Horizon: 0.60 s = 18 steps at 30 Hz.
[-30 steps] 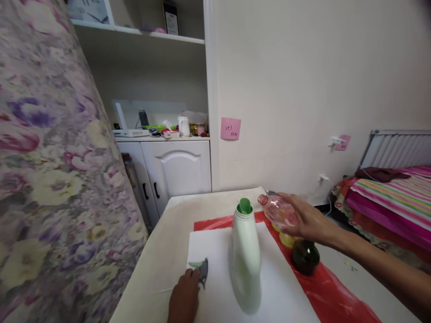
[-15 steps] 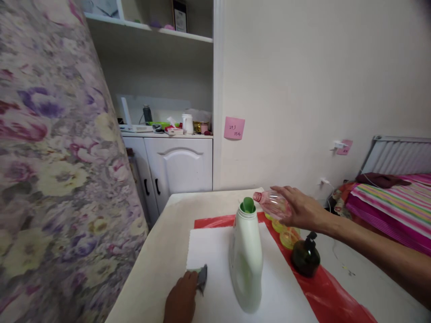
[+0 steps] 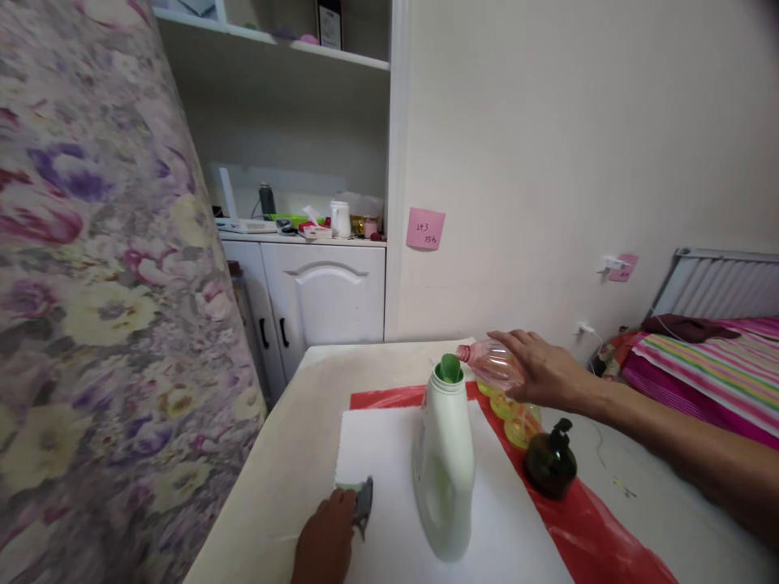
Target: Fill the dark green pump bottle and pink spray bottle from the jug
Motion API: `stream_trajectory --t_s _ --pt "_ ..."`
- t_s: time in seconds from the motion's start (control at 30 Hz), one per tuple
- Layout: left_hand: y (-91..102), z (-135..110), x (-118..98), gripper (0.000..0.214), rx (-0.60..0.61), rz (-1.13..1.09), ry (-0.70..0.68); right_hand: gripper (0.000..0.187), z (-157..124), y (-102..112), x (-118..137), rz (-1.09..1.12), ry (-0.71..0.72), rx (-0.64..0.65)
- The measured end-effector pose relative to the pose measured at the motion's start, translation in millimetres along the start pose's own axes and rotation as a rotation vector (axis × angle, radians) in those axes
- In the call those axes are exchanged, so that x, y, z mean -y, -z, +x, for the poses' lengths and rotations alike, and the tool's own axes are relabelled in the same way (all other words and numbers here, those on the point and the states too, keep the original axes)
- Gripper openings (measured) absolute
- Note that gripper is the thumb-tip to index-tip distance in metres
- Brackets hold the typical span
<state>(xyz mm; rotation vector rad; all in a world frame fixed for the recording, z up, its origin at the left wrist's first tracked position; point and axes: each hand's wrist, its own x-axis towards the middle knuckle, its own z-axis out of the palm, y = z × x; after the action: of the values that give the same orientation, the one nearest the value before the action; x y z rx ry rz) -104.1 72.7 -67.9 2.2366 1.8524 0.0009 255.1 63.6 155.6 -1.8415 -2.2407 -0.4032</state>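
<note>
My right hand (image 3: 541, 369) is wrapped round a clear, pinkish plastic bottle (image 3: 490, 361), tipped almost level. Its mouth points left, close to a green funnel-like piece (image 3: 450, 367) in the neck of a pale green jug (image 3: 447, 478). Whether liquid is flowing I cannot make out. The jug stands upright on a white sheet (image 3: 383, 446), with no hand on it. Low on the left, my left hand (image 3: 325, 535) is closed on a small grey piece (image 3: 363, 504) shaped like a spray head, over the sheet's left edge; its fingers partly hide it.
A dark green pump bottle (image 3: 551, 464) and several yellow round containers (image 3: 520, 426) stand on red plastic (image 3: 584, 519) along the table's right side. A floral curtain (image 3: 109, 308) hangs at the left. Behind the table (image 3: 273, 454) are a white cabinet (image 3: 329, 300) and wall.
The view has shifted very slightly. Both hands keep their holds, and the tilted bottle stays by the jug's opening with hardly any movement.
</note>
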Motion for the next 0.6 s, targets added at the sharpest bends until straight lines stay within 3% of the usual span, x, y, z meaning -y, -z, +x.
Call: stream_trajectory --t_s 0.17,0.6 --pt "2.4 -2.1 1.0 0.051 -0.019 0.098 -0.014 0.078 4.4 0.0 -0.5 -0.032 0.043 -0.029" --pt "1.8 -0.9 2.9 0.049 -0.044 0.112 -0.030 0.082 6.0 6.0 -2.0 -0.131 0.111 -0.039"
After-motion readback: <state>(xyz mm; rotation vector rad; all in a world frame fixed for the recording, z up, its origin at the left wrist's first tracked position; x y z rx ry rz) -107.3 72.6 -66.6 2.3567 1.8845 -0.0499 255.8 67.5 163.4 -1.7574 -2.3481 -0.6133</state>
